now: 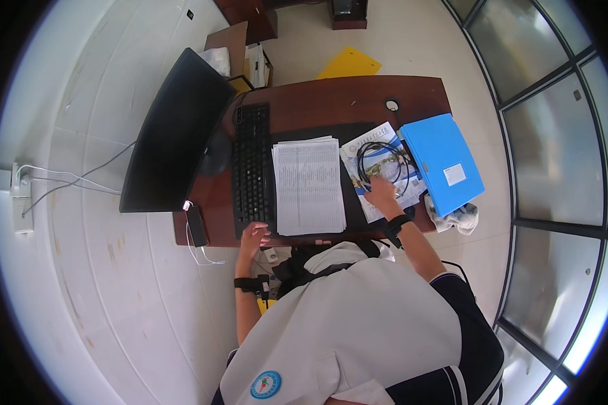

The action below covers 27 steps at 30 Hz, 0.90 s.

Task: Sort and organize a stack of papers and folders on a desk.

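Note:
My right hand (383, 194) is closed on the lower part of a coiled black cable (361, 164), which lies over a printed booklet (367, 139). Beside the booklet, on the right, lies a blue file folder (443, 162) with a white label. My left hand (254, 237) rests at the desk's near edge by the end of a black keyboard (252, 167), fingers slightly bent and apart, holding nothing. Between the hands lies a stack of printed sheets (310, 187) on a black desk mat (352, 212). Both wrists wear black straps.
A dark monitor (177, 136) stands at the left of the wooden desk (309, 106). A black power bank (196, 226) with white cables lies at the near left corner. A white cloth (456, 220) hangs under the folder. A yellow sheet (349, 65) lies beyond the desk.

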Available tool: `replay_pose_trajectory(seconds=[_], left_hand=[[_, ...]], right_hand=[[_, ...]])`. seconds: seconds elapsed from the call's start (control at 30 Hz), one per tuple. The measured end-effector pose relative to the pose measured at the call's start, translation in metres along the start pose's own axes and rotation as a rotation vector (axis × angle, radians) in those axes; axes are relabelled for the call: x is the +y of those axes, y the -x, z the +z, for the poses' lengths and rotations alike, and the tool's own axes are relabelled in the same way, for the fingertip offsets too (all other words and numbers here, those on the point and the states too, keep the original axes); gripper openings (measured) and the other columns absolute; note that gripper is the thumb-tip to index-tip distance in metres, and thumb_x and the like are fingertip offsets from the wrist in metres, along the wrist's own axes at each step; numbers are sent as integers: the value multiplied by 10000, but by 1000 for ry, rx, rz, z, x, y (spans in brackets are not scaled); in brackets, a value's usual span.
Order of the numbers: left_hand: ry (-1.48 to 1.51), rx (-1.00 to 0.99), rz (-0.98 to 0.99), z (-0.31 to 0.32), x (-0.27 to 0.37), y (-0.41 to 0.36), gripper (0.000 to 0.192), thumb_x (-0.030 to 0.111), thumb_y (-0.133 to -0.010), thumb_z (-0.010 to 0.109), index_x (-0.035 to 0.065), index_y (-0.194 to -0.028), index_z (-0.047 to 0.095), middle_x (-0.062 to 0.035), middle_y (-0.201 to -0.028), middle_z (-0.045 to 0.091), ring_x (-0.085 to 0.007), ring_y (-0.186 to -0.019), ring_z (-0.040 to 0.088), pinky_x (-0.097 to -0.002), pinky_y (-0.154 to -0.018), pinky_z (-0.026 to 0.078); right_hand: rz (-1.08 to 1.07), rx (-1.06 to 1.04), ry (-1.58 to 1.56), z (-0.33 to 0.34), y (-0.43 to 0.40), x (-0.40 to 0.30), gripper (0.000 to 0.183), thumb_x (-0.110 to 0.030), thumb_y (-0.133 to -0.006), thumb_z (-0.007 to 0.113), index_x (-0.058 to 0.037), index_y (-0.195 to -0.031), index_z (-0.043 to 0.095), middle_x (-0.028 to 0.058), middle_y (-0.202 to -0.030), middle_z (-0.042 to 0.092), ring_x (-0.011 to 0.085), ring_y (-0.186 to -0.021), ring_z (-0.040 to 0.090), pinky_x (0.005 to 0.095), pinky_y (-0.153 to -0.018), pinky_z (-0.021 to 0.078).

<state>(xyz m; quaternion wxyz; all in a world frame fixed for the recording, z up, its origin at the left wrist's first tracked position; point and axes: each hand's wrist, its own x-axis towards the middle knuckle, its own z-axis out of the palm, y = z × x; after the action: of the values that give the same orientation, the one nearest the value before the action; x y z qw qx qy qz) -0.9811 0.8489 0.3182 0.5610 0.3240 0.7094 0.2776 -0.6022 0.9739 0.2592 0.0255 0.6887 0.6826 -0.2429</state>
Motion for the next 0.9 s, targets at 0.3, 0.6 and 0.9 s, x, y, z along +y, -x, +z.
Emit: replay_pose_trajectory(seconds=[0.3,0.6,0.9], left_hand=[[-255,-76,450,66,48,2,213,83,-774,569,38,-978,529,-86,-831,597,-157,-681,575,-265,-604,461],[-409,-207,526,111,107,7,273,76,-720,614,46,-969,505,-128,-864,561,-224,-690,567,-296,-638,464],[-811,-382,796,143,111,20,600,227,-591,729,154,-1144,510,-153,-1140,478,-340,-1077,418,-402,-913,343]], right_hand=[[-308,192,-250,-53,36,-39,115,-151,-636,544,-42,-672,537,167,-689,568,352,-685,564,429,-607,460],[-303,318,-398,-73,57,-31,129,-135,-652,532,-16,-640,485,182,-623,527,388,-609,509,446,-539,405],[-145,-105,-1040,-114,98,-24,217,-33,-701,562,-48,-579,383,-23,-533,336,52,-524,298,246,-448,245]])
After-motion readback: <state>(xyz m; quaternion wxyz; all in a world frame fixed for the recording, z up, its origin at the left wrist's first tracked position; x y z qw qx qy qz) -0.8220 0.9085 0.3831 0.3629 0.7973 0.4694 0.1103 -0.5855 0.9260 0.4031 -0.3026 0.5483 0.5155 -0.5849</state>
